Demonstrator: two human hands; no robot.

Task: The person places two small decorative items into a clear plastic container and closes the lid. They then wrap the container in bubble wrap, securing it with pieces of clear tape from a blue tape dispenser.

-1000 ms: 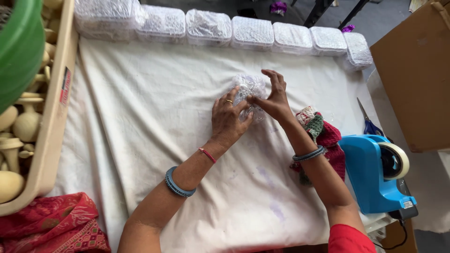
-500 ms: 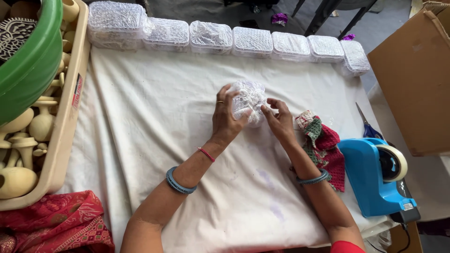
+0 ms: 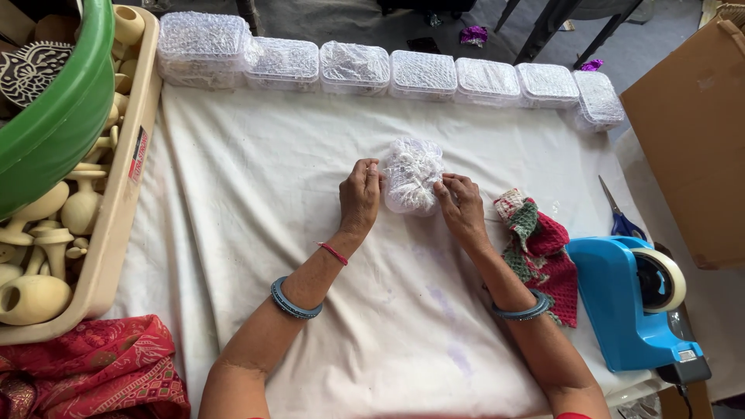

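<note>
So I'm looking down at my two hands over a white cloth-covered table (image 3: 256, 194). Both are wrapped around a small lumpy bundle in clear bubble wrap (image 3: 411, 174), which sits on the cloth near the middle of the table. My left hand (image 3: 360, 195) presses against its left side with fingers curled on it, and my right hand (image 3: 461, 203) grips the lower right side, thumb and fingers pinching the wrap. So both are closed on the same bundle, not spread wide.

Along the far edge of the table there's a row of bubble-wrapped clear boxes (image 3: 423, 74) lined up side by side. To my right, just beside my forearm, lies a red, green and white crocheted cloth (image 3: 543, 248), and past that a blue tape dispenser (image 3: 628, 306) with blue-handled scissors (image 3: 621, 217) behind it. A brown cardboard box (image 3: 694, 132) is at the far right. On my left there's a beige tray of wooden pieces (image 3: 116, 225), a green plastic tub (image 3: 54, 124), and some red patterned fabric (image 3: 93, 368).
</note>
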